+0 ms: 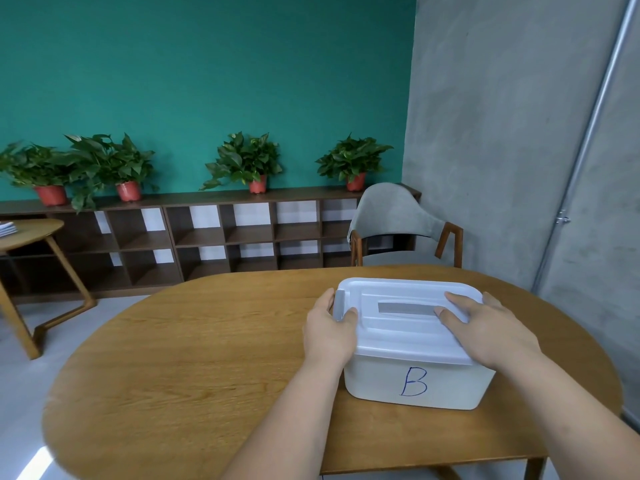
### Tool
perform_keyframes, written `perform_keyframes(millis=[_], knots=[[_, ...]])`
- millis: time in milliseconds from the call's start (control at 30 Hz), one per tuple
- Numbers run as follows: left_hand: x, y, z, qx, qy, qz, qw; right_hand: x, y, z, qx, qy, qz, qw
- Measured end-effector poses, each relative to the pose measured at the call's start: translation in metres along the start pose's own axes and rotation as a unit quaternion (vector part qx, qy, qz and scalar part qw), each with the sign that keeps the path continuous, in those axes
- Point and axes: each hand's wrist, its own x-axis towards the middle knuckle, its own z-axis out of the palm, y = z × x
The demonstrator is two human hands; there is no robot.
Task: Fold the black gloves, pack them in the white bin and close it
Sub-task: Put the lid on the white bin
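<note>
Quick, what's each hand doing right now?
Left hand: grips the left end of the lid.
Right hand: open, fingers flat on the lid.

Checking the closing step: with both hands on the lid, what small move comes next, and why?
Probably press the grey latch down: the lid sits on the white bin, the right hand lies flat on it, the left hand grips the latch.

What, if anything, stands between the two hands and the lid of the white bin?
Nothing visible does. The left hand holds the lid at its left end, and the right hand lies flat on its right part. The lid sits on the white bin.
</note>
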Motion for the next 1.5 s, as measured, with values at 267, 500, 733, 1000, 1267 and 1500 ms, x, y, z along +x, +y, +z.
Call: perform_keyframes(millis=[267, 500, 733, 1000, 1267, 1500], knots=[[0.003, 0.004, -0.005, -0.015, -0.078, -0.031, 0.996, 0.001, 0.007, 0.009, 0.076, 0.064, -0.012, 0.995], [0.008, 0.003, -0.004, 0.006, -0.099, -0.032, 0.995, -0.008, 0.012, 0.028, 0.461, 0.177, 0.172, 0.853], [0.007, 0.002, -0.001, -0.014, -0.095, -0.033, 0.995, -0.008, 0.013, 0.033, 0.559, 0.199, 0.223, 0.774], [0.005, 0.003, 0.000, -0.034, -0.094, -0.034, 0.994, -0.010, 0.013, 0.028, 0.502, 0.236, 0.199, 0.808], [0.008, -0.001, 0.003, -0.025, -0.091, -0.033, 0.995, -0.010, 0.016, 0.026, 0.428, 0.252, 0.156, 0.854], [0.021, 0.001, 0.021, 0.017, -0.081, -0.013, 0.996, 0.003, 0.023, 0.022, 0.381, 0.244, 0.131, 0.882]])
